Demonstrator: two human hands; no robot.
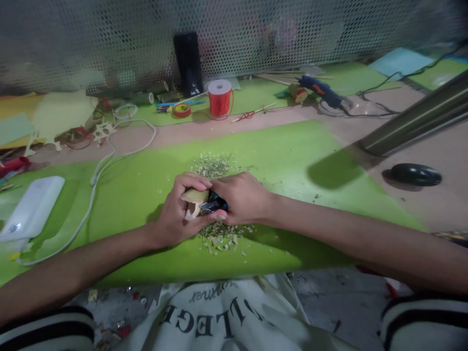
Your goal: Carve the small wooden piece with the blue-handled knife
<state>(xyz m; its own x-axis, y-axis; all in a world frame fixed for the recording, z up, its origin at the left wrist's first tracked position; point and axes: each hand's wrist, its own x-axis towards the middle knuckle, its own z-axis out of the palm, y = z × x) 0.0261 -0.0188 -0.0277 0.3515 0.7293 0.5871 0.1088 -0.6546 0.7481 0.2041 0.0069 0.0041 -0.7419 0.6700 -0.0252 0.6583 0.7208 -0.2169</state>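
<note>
My left hand [175,212] is wrapped around a short, hollow, tan piece [195,196] that looks like bamboo, with a notch cut in its wall. In my right hand [243,197], closed in a fist, is a utility knife [215,204] with a dark handle. Its blade lies against the cut edge of the piece. Most of the handle is hidden by my right fingers. Beneath and around both hands, pale and greenish shavings [219,237] are scattered on the green mat [146,263].
Behind the mat stand a red cord spool [220,100], a roll of tape [181,110] and an upright phone [188,63]. A blue glue gun [323,91] lies back right. A metal post [417,117] slants in near a black mouse-shaped object [416,174]. At left are a white power bank [34,207] and cable [91,195].
</note>
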